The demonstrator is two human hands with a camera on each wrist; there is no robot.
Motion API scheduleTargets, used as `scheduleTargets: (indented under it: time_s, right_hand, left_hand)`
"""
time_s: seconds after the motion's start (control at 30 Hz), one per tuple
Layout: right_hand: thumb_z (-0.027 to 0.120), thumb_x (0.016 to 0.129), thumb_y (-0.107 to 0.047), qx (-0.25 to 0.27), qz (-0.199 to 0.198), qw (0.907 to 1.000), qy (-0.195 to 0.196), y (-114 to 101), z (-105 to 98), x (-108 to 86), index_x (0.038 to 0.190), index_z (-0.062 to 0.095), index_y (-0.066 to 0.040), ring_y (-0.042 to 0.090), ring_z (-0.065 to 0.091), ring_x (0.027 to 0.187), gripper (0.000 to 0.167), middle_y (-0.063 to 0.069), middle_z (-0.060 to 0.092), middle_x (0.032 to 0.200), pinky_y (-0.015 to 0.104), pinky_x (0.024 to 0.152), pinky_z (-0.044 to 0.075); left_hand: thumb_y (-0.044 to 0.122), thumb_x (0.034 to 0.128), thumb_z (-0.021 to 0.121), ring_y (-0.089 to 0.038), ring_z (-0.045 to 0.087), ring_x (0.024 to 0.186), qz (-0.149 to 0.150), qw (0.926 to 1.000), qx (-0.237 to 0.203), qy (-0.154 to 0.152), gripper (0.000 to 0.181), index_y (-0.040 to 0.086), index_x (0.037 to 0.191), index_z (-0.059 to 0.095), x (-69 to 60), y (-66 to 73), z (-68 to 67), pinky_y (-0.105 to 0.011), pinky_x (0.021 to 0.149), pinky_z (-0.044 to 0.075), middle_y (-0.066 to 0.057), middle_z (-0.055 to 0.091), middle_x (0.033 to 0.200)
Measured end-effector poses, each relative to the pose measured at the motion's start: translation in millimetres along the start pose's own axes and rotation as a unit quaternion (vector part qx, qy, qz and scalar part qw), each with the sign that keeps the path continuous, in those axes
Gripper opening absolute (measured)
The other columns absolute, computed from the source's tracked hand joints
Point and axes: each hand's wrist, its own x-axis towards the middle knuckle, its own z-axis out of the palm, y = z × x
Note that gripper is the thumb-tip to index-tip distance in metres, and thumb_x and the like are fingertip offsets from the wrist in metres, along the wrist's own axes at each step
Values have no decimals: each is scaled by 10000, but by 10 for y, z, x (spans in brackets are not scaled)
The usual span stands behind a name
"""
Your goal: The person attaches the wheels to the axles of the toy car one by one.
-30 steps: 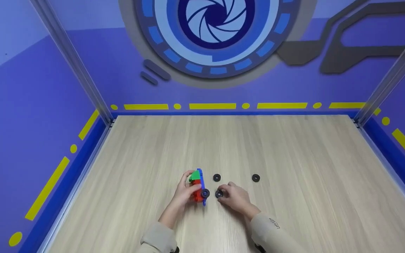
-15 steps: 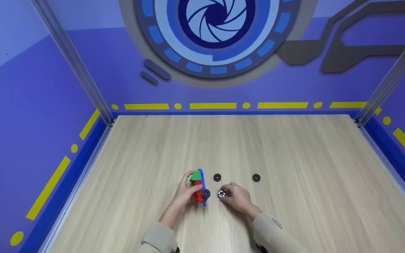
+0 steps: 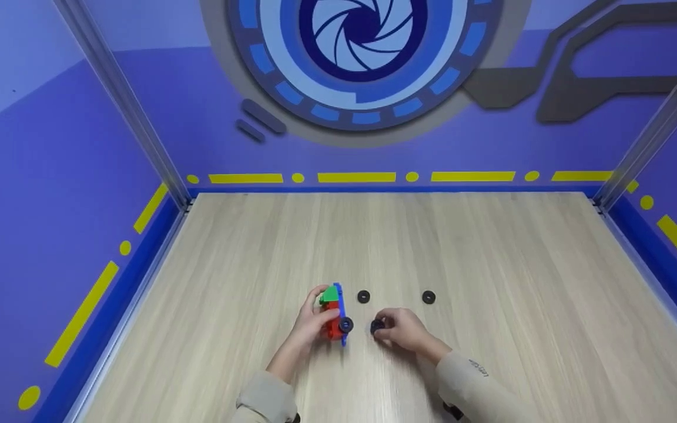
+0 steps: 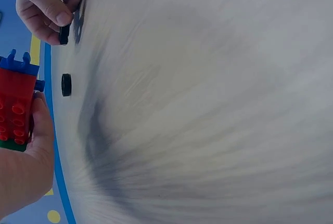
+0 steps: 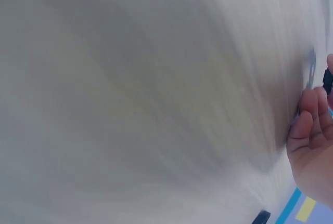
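Note:
My left hand (image 3: 310, 320) grips a toy block vehicle (image 3: 332, 323), tipped onto its side. The vehicle has a red studded body, a green piece at its far end and a long blue base, with one black wheel (image 3: 345, 325) on the base facing up. To the right, my right hand (image 3: 403, 329) pinches a loose black wheel (image 3: 377, 326) between thumb and fingers, just above the table. That pinched wheel (image 4: 64, 34) appears edge-on in the left wrist view. In the right wrist view my right hand (image 5: 313, 130) is partly cut off by the frame edge.
Two more black wheels lie flat on the wooden table (image 3: 491, 264): one wheel (image 3: 364, 296) beyond the gap between my hands, another wheel (image 3: 428, 297) farther right. Blue-purple panels (image 3: 362, 158) with metal corner posts (image 3: 133, 111) enclose the table's back and sides.
My right hand has shifted slightly right, away from the vehicle, turning the pinched wheel; its silvery face showed half a second ago and now it looks dark. My left hand keeps its grip.

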Motion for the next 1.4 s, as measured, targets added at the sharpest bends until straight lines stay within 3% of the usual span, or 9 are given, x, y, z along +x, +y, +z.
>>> scheduleTargets:
  time_s: [0.13,0.23,0.37,0.7,1.03,1.4]
  right_hand:
    - [642,719,-111,-18,-173,9998,-33,8,-86,-21,914,632,-44,77,446,585,206,-14,537,660,207,521,370]
    - [639,713,-114,25,-149,9999,-32,5,-158,-28,909,629,-56,88,453,593,204,-7,544,673,205,506,375]
    - [618,698,-104,-73,-189,9998,76,-18,-251,-25,915,628,-70,90,453,607,221,-5,558,698,200,495,370]
    - [605,717,-91,-298,-506,9975,388,-154,-439,4,903,622,-91,76,464,618,186,-18,578,721,206,523,382]
    - [639,756,-150,-165,-279,9972,681,-276,-509,6,959,600,-88,76,466,618,216,-26,557,718,199,533,388]
    - [650,771,-168,-295,-700,9919,1016,-422,-489,12,945,578,-115,69,466,614,195,-62,542,694,184,531,382]
  left_hand:
    - [125,843,543,-167,583,842,12,10000,-13,-80,586,151,1348,247,-121,138,45,-309,687,472,-182,542,1120]
    - [138,841,549,-170,583,843,7,10000,55,-53,586,169,1347,255,-114,121,64,-303,687,474,-176,547,1113]
    - [170,827,579,-181,584,855,26,9999,92,-72,599,214,1340,273,-12,-10,58,-308,688,479,-161,546,1117]
    - [180,834,574,-179,580,852,212,9992,237,-246,590,199,1343,276,-30,4,86,-305,704,473,-156,561,1082]
    - [140,832,568,-140,572,846,275,9985,225,-425,608,147,1356,260,-24,6,125,-282,710,460,-143,582,1066]
    - [163,815,594,-156,578,867,368,9978,286,-482,566,180,1313,326,-82,55,221,-293,738,468,-148,583,1078]
